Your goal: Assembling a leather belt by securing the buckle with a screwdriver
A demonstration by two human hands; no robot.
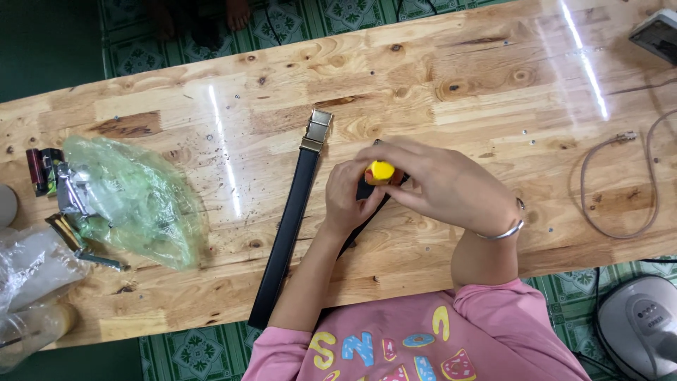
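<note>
Head view: a yellow-topped tool (381,171) sits mid-counter, gripped between both hands, left hand (347,199) closed beneath it, right hand (434,185) wrapped over (bangle on that wrist). Just left lies a black belt (288,229), then a green bag (134,201) on the wooden counter (458,77).
</note>
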